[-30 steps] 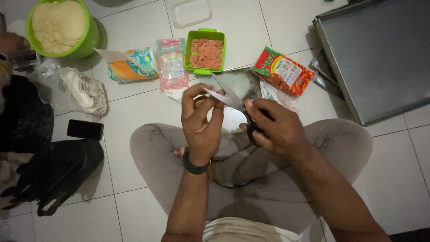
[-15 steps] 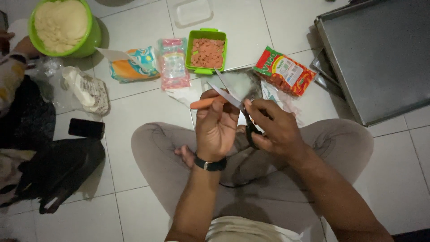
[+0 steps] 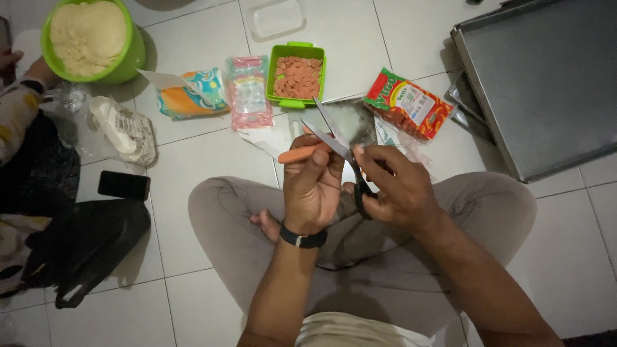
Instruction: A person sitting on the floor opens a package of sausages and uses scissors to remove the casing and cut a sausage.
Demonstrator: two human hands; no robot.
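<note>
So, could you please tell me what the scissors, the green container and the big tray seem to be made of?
The scissors in the right hand look like bare steel blades, grey with a dull shine, on dark handles, probably plastic. The green container looks like moulded plastic: even bright colour, rounded rim, a clip tab. The big tray seems to be sheet metal, matte grey with a folded rim.

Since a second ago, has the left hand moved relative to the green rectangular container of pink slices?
Yes. The left hand has dropped lower, farther from the green rectangular container.
</note>
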